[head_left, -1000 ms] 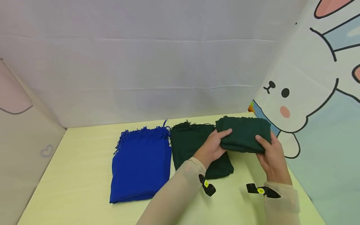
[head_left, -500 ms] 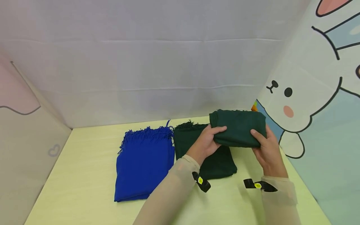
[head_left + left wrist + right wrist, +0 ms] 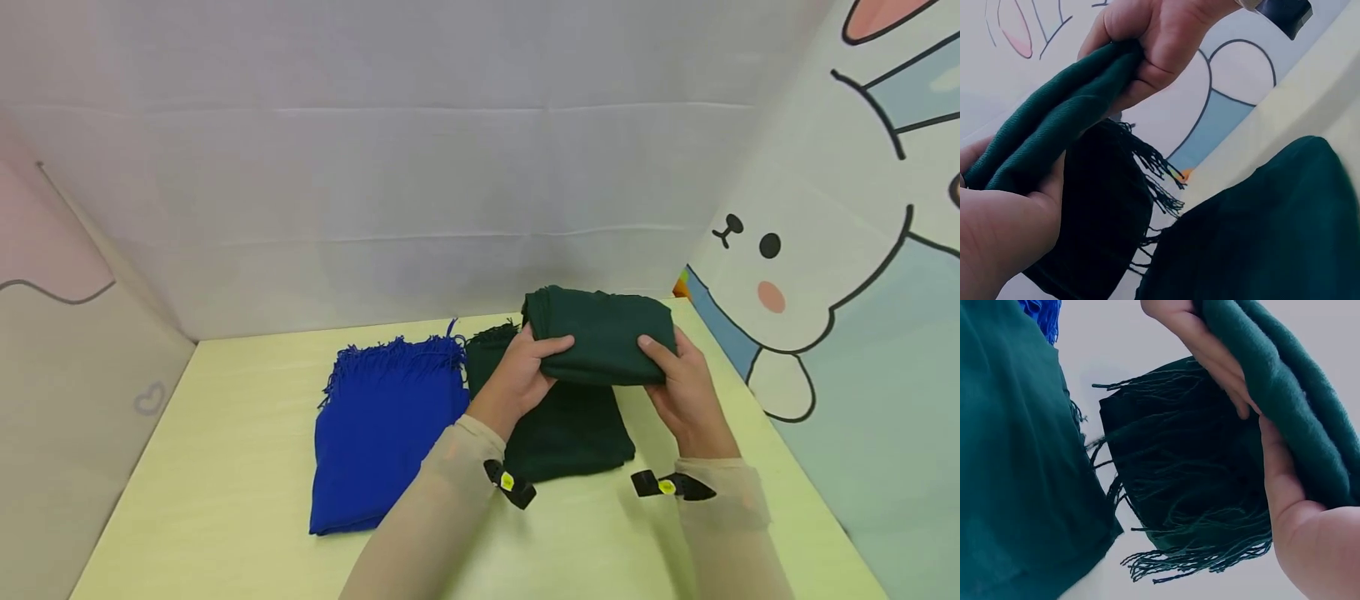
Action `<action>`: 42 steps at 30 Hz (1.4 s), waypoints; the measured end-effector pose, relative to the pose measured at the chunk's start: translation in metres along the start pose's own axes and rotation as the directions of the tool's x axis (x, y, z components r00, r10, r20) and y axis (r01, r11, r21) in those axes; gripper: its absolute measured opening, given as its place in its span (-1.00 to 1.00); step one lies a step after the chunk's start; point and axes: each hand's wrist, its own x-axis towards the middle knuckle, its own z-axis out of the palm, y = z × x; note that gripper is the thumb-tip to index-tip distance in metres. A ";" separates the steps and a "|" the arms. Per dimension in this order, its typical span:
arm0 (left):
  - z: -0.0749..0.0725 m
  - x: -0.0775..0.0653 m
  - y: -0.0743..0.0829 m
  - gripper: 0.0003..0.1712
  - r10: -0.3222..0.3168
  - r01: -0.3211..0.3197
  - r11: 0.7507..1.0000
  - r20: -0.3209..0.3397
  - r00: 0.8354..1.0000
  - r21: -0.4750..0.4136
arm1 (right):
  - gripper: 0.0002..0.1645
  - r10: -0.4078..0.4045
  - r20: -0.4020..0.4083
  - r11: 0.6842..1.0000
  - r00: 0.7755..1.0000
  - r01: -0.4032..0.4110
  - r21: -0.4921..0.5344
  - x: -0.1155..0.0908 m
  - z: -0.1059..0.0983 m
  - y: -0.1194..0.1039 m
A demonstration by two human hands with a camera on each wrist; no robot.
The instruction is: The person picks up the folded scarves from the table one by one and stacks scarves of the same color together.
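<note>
A folded dark green scarf [image 3: 603, 333] is held up off the table between both hands. My left hand [image 3: 519, 375] pinches its left end, thumb on top and fingers beneath. At the right end my right hand [image 3: 684, 392] grips it the same way. Seen from the right wrist, fringe [image 3: 1197, 537] hangs from the underside of the held scarf. Below it, another folded dark green scarf [image 3: 573, 433] lies on the table, partly covered by the left hand and the raised scarf.
A folded blue scarf [image 3: 386, 442] with fringe along its far edge lies left of the green one on the pale yellow table [image 3: 240, 417]. A white cloth wall [image 3: 420, 192] stands behind, and a wall with a cartoon rabbit [image 3: 795, 275] on the right.
Both hands have carried the held green scarf to the left and slightly farther back, over the green scarf on the table. The grip has stayed the same.
</note>
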 end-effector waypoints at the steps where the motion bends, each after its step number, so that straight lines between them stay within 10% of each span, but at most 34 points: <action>1: -0.001 -0.001 0.001 -0.16 0.010 -0.010 1.000 -0.002 1.000 0.006 | -0.34 0.004 0.005 1.000 1.000 -0.004 -0.005 0.002 0.001 0.001; 22: -0.046 -0.012 0.041 -0.21 0.101 -0.091 0.987 -0.068 0.993 0.135 | -0.22 0.146 0.116 0.949 0.982 -0.105 -0.298 0.044 0.036 0.027; 42: -0.072 -0.049 0.000 -0.06 -0.042 0.049 0.987 -0.054 0.998 0.154 | -0.17 0.290 0.064 0.902 0.955 -0.251 -0.351 0.005 0.011 0.062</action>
